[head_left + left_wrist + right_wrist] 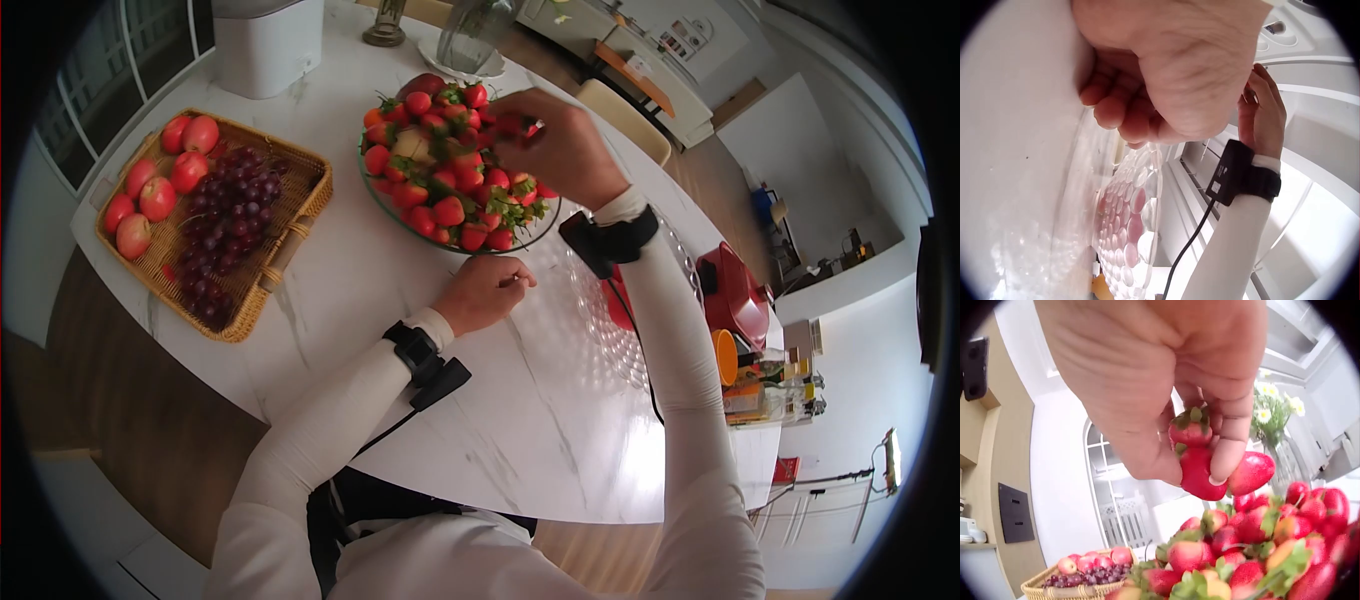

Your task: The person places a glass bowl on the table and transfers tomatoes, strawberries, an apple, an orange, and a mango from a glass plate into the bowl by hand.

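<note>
Right hand: the right hand (560, 150) is raised over the far side of the clear glass bowl of strawberries (385, 205); its fingers (1230, 434) and thumb pinch several red strawberries with green leafy caps (1200, 456) in a small bunch, clear of the heap below.
Left hand: the left hand (485, 292) rests on the white marble tabletop (500, 420), just beside the near rim of the bowl; its fingers (1113, 109) are curled in loosely against the stone, and nothing shows between them.
Bowl: heaped high with red strawberries, some paler pieces among them, standing near the middle of the table.
Basket: a woven wicker tray with handles (300, 215) lies to the left of the bowl, apart from it, holding red apples (160, 180) along its far edge and dark purple grapes (225, 225) beside them.
Behind the bowl: a glass vase (470, 35) and a white box-shaped appliance (268, 45).
Right of the table: a red lidded pot (735, 290), partly hidden by the right forearm.
</note>
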{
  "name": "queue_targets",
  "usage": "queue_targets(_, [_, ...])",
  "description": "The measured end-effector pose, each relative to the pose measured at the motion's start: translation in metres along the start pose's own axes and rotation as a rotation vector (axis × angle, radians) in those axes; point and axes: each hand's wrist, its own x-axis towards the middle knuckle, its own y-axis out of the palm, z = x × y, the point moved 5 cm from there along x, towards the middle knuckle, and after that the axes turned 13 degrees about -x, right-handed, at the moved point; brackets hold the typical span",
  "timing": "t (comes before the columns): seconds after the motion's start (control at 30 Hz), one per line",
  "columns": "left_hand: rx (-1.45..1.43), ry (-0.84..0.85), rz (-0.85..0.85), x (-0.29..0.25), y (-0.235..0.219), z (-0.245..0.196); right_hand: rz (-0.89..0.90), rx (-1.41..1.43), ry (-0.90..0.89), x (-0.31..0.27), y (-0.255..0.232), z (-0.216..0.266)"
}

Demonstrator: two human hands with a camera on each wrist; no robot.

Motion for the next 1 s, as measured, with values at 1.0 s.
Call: queue_targets(1.0, [-0.097,-0.205,-0.032,-0.001,0.000,-0.001,0.149,-0.236,0.698,-0.220,-0.129,-0.163])
